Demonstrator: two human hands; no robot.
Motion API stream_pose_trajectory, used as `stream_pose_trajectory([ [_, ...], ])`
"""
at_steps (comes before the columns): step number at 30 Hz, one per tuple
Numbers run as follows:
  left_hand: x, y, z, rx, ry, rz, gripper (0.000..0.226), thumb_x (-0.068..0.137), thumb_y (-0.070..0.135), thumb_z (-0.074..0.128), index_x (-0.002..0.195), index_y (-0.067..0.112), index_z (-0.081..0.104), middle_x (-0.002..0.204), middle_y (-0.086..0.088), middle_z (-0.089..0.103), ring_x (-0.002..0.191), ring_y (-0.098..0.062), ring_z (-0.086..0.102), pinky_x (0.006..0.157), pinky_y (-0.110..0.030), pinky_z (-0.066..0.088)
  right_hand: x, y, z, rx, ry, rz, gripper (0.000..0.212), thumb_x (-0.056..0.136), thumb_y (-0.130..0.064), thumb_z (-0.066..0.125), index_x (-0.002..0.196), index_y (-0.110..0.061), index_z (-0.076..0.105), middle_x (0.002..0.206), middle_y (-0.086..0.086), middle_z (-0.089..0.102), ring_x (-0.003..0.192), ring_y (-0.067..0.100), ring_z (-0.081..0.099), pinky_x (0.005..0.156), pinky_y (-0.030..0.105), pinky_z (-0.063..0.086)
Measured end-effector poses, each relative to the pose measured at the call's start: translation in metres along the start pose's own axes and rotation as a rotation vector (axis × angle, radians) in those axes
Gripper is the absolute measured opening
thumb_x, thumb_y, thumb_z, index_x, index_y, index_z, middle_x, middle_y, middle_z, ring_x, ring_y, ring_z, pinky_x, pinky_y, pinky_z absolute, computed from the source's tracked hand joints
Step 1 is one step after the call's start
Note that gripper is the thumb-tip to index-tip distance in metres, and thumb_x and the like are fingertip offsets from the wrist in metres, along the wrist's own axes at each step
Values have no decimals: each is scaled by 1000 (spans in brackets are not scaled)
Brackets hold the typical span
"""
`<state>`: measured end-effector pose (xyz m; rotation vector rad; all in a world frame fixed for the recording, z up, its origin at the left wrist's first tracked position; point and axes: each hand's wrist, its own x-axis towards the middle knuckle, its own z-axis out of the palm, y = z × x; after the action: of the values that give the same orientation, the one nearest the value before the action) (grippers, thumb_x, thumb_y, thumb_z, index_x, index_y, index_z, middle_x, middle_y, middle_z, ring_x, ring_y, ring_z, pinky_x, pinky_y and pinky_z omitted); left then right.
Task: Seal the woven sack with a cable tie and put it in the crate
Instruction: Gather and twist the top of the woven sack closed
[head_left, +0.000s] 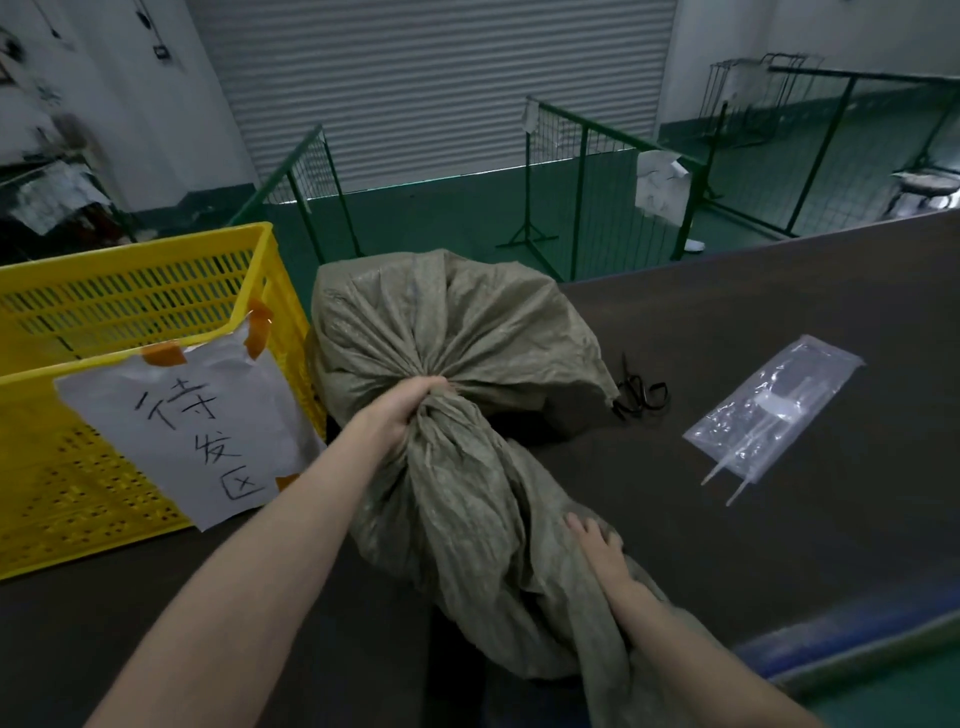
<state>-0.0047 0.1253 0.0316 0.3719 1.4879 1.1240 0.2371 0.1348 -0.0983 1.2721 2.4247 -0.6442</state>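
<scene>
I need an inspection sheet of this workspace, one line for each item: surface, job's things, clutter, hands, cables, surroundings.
Surface: dark table, mostly bare on the right.
Job's things: woven sack lies on the table, neck gathered, no tie on it seen; clear bag of cable ties lies to its right, two tie ends sticking out; yellow crate stands to its left with a handwritten paper label.
Clutter: black scissors beside the sack.
Hands: left hand grips the sack's neck; right hand rests on the loose cloth.
Cables: nothing seen.
Surroundings: green mesh fences, roller shutter, green floor.
</scene>
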Motion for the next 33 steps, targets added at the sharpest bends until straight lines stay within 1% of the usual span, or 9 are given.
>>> stream_pose_trajectory([
  [5,-7,10,-14,297,95,22,16,94,14,52,85,6,63,77,-11,63,67,-21,63,55,-26,50,0,23,0,-129,118,47,38,94,-23,36,131,-24,45,127,8,59,117,28,56,101,43,31],
  [10,-1,-15,-20,336,147,19,5,85,9,61,85,7,66,86,-12,65,78,-24,62,66,-30,48,-9,48,0,-307,269,-7,35,91,-25,43,120,-14,58,138,7,43,129,27,39,104,42,27],
  [14,2,-41,-16,279,196,54,4,84,5,61,84,5,65,75,-9,63,68,-21,60,58,-27,46,-20,63,11,-158,140,-226,26,88,-31,47,107,-17,58,138,0,49,129,17,43,114,35,18],
  [16,4,-50,-15,229,198,93,7,83,4,62,89,6,64,72,-7,63,66,-20,59,58,-26,45,-28,62,15,-134,163,-190,15,89,-31,43,97,-20,49,119,5,61,114,23,54,106,36,28],
  [21,2,-67,-13,190,235,188,11,82,0,62,88,9,65,74,-6,63,66,-17,59,58,-25,46,-39,52,25,-50,199,-29,42,88,-47,44,117,-17,35,111,16,63,101,38,60,82,41,44],
  [25,1,-82,-15,195,302,200,8,80,-1,62,82,7,65,83,-13,64,66,-20,59,58,-24,47,-38,41,17,4,347,-112,66,80,-69,43,125,-22,39,127,6,46,119,29,44,93,42,38],
  [29,-5,-85,-12,138,311,250,12,82,-4,60,90,5,62,71,-7,60,52,-12,58,42,-12,43,-16,19,6,-51,292,-217,94,79,-56,58,150,-25,5,157,1,10,145,24,8,112,49,18],
  [31,-8,-84,-8,97,302,238,11,82,-4,59,86,6,62,68,-6,58,41,-6,57,39,-11,42,-5,11,5,-133,259,-225,103,80,-47,63,149,-28,-11,159,2,10,145,26,12,112,51,19],
  [33,-8,-83,-7,58,293,244,15,82,-4,59,93,5,64,71,-7,61,45,-8,59,42,-12,45,3,7,7,-140,174,-190,103,83,-38,63,147,-32,-18,152,7,30,137,29,32,108,54,24],
])
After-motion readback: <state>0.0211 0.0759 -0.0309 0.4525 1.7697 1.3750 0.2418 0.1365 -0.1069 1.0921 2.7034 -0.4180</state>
